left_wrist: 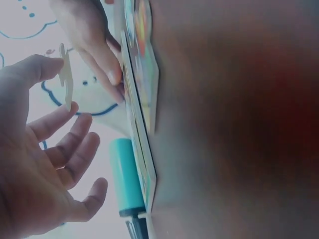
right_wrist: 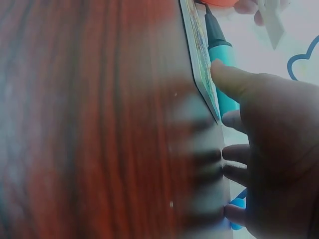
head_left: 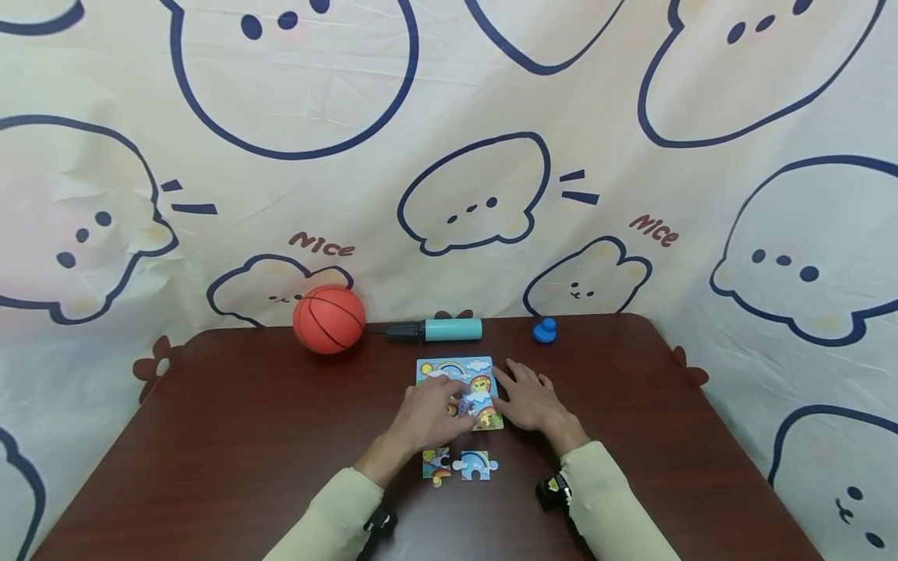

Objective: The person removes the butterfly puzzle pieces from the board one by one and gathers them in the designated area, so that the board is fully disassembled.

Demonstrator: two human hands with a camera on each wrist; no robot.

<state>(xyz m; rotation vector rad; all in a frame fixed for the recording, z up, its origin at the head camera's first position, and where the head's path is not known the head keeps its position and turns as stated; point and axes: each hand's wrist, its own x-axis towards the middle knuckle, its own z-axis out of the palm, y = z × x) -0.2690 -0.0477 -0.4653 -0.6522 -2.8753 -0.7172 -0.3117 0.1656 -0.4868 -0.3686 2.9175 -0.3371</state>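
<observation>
Puzzle board (head_left: 456, 372), a colourful rainbow picture, lies flat near the middle of the dark wooden worktop (head_left: 231, 421), and both hands are at it. Farthest left, at the back edge, sits an orange toy basketball (head_left: 329, 319), with a teal hand pump (head_left: 442, 329) lying on its side just beside it, its black hose end pointing at the ball. In front of the pump, the left hand (head_left: 429, 414) hovers over the lower left part of the puzzle board; its grip is a light pinch, thumb and forefinger holding a single puzzle piece (left_wrist: 65, 79) by its edge, while the other fingers (left_wrist: 75, 154) are spread and relaxed, as the left wrist view shows. Below that hand, nearer the person, two loose puzzle pieces (head_left: 459, 465) lie side by side on the worktop, touching or nearly so, just apart from the board. On the other side, the right hand (head_left: 533, 401) rests flat, fingers straight and slightly fanned, holding nothing; its thumb (right_wrist: 234, 82) presses against the right edge of the puzzle board and the fingertips lie on the bare wood beside it. Behind this hand, at the back edge and well apart from the pump, stands a small blue toy (head_left: 544, 330), too small to make out in detail. Both arms wear pale cream sleeves (head_left: 610, 506).
</observation>
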